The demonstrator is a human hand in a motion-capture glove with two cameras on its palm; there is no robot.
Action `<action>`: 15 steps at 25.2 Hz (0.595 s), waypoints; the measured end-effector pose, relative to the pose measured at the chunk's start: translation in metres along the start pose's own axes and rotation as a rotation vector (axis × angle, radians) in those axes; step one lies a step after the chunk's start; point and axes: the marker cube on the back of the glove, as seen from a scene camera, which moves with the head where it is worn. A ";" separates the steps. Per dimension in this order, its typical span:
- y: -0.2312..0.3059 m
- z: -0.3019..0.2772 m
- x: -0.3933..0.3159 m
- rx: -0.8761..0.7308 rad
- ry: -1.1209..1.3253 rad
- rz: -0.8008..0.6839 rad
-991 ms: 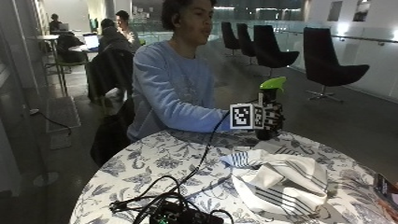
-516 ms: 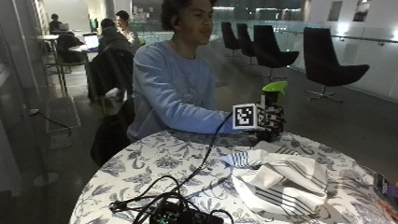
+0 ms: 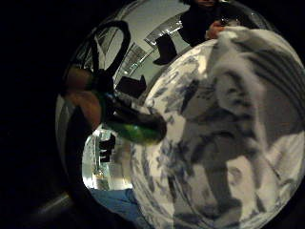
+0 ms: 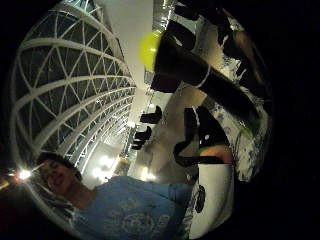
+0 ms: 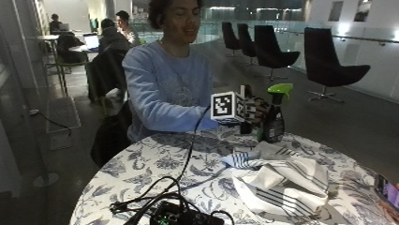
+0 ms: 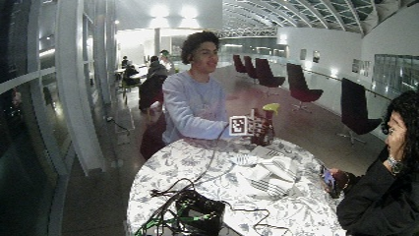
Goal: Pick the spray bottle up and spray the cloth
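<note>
the spray bottle (image 5: 273, 117) now sits lower than a second ago, near the surface (image 5: 156, 164) at the cloth's (image 5: 284, 180) 12 o'clock edge. we see our right hand (image 5: 254, 112) upright beside it, fingers curled round its dark body.

Pretty dim overall, most of the light comes from ceiling lamps far back in the hall, which blow out into glare. Both palm views are heavily warped with black edges, and the cloth (image 3: 238, 143) up close is blurry.
</note>
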 end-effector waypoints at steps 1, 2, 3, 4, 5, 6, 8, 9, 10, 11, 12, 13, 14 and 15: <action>0.012 -0.015 0.000 -0.019 0.025 -0.004; 0.025 -0.029 0.001 -0.041 0.055 -0.009; 0.039 -0.043 0.002 -0.061 0.092 -0.013; 0.054 -0.056 0.005 -0.078 0.133 -0.016; 0.067 -0.067 0.008 -0.089 0.176 -0.018; 0.079 -0.078 0.012 -0.093 0.217 -0.017; 0.101 -0.099 0.019 -0.087 0.278 -0.007; 0.111 -0.109 0.023 -0.079 0.295 0.001; 0.121 -0.119 0.026 -0.071 0.306 0.010; 0.132 -0.128 0.029 -0.062 0.313 0.019; 0.143 -0.138 0.032 -0.052 0.320 0.029; 0.153 -0.147 0.034 -0.042 0.330 0.038; 0.161 -0.156 0.037 -0.032 0.342 0.047; 0.169 -0.164 0.039 -0.021 0.354 0.056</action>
